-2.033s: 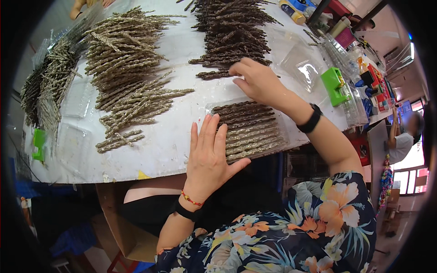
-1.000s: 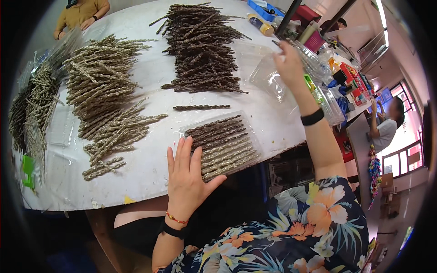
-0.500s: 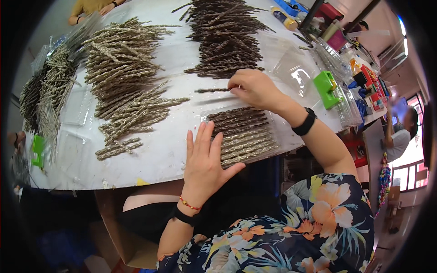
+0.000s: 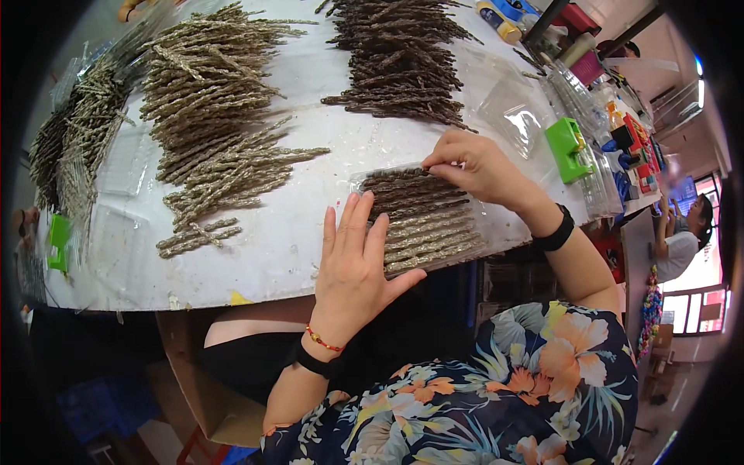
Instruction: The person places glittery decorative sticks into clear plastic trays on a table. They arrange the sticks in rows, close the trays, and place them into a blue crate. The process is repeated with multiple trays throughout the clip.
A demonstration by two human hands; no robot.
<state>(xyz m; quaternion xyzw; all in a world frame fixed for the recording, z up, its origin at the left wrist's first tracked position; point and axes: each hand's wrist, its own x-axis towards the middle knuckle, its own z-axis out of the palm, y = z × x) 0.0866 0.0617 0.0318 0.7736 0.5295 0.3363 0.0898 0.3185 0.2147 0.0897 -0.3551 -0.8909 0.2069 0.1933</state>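
Observation:
A clear plastic tray [image 4: 359,180] lies at the table's front edge, filled with rows of twisted glittery sticks. Its far rows are dark brown sticks [image 4: 415,203]; the near ones are pale gold sticks [image 4: 434,238]. Along the tray's left side rests my left hand [image 4: 353,252], fingers stretched out and partly covering the stick ends. My right hand [image 4: 474,169] pinches a dark brown twisted stick [image 4: 403,173] over the tray's far row; its right part is hidden by the fingers.
Beyond the tray is a big pile of dark sticks [image 4: 403,66]; a gold pile [image 4: 213,85] spreads to the left. Bagged sticks [image 4: 85,128] lie at the far left. Green tape dispensers [image 4: 568,151] stand on both sides. Empty clear trays [image 4: 511,116] are at the right.
My right hand has brought the dark stick from beside the dark pile toward me, onto the tray's far row. My left hand stays on the tray's left side.

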